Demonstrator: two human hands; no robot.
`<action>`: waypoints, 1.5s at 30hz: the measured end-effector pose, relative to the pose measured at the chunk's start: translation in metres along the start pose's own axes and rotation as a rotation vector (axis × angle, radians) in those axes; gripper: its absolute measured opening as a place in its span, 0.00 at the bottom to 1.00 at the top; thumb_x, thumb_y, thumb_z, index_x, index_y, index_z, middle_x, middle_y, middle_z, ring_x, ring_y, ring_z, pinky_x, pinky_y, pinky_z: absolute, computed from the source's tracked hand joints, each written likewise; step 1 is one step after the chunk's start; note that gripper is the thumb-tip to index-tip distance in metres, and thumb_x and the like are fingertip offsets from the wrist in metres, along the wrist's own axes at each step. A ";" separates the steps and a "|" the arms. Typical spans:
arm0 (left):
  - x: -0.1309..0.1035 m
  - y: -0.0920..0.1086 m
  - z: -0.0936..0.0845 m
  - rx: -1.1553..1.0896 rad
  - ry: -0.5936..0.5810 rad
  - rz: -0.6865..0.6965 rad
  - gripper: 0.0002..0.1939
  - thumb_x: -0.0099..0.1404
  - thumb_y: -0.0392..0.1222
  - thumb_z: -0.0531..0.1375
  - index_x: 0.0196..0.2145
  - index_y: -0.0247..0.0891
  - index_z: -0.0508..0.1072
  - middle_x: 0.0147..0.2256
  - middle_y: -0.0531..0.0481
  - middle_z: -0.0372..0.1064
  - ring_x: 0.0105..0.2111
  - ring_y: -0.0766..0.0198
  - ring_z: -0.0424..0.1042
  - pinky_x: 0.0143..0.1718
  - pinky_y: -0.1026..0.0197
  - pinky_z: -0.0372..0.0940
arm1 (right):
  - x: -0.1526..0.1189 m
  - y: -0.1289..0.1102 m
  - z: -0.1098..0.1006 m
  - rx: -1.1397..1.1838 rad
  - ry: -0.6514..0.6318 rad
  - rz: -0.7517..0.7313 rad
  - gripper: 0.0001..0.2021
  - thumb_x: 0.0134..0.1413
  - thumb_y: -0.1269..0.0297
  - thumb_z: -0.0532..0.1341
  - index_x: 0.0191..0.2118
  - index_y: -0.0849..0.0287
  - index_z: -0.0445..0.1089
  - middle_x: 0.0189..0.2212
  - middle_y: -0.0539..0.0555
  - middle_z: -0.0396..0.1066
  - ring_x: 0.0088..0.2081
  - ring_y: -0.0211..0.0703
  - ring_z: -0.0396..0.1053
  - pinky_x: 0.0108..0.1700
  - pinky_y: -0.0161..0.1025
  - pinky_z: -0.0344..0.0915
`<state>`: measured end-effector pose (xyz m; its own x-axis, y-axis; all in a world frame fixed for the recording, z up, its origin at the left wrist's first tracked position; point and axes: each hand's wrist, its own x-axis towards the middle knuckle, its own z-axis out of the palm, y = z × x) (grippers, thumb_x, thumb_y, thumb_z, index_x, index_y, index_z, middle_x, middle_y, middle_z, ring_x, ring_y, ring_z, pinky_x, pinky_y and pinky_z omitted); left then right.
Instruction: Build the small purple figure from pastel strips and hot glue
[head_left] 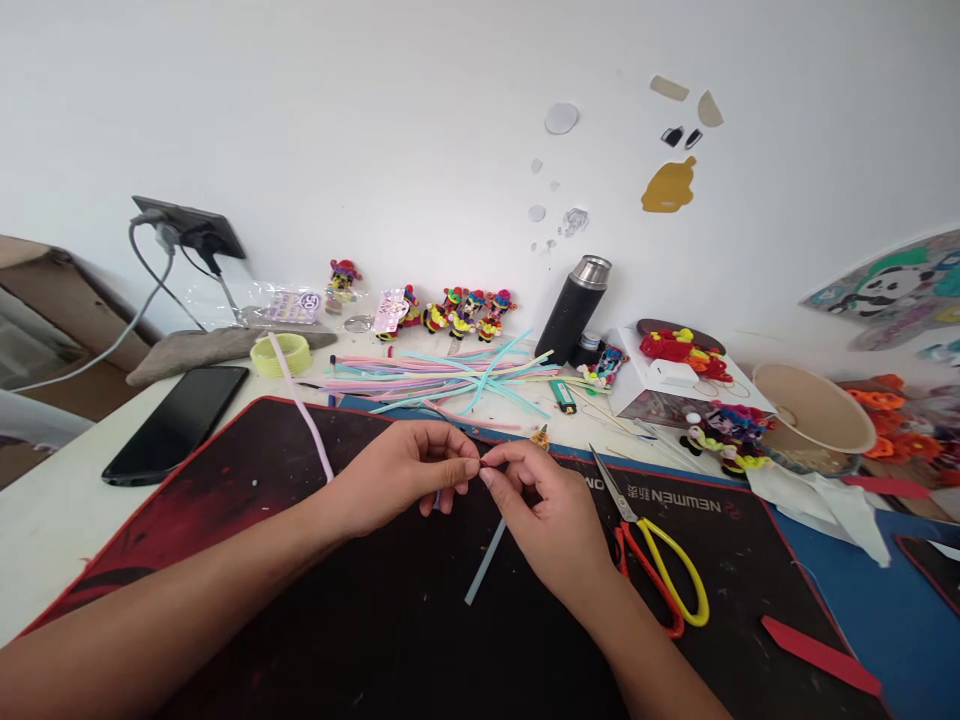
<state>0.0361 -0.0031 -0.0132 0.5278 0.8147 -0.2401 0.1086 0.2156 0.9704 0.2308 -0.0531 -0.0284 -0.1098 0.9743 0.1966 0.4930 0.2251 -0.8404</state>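
Observation:
Above the dark mat (420, 640), my left hand (409, 470) and my right hand (544, 505) meet fingertip to fingertip. Both pinch something tiny and reddish, too small to make out. A lilac pipe cleaner (300, 405) slants from the yellow-green ring down behind my left hand. Below my right fingers a pale blue strip (485, 565) angles toward the mat; whether that hand touches it cannot be told. Scissors (637, 520) with one red and one yellow handle lie by my right wrist, blades pointing away.
Pipe cleaners (450, 378) are heaped behind the mat, near a black thermos (571, 310) and small dolls (469, 310). A phone (176, 425) and a yellow-green ring (280, 355) sit at left. On the right are a beige bowl (817, 405) and a red strip (821, 655).

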 end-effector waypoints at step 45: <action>-0.004 -0.022 -0.005 0.963 0.228 1.005 0.04 0.75 0.32 0.57 0.42 0.37 0.71 0.32 0.50 0.76 0.28 0.65 0.74 0.30 0.66 0.64 | 0.001 -0.005 -0.001 0.510 -0.147 0.239 0.12 0.64 0.53 0.64 0.40 0.58 0.71 0.17 0.40 0.60 0.15 0.32 0.54 0.18 0.30 0.50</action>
<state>0.0273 -0.0084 -0.0342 0.5870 0.4869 0.6468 0.3468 -0.8731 0.3426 0.2288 -0.0531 -0.0231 -0.1833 0.9805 -0.0701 0.0445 -0.0630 -0.9970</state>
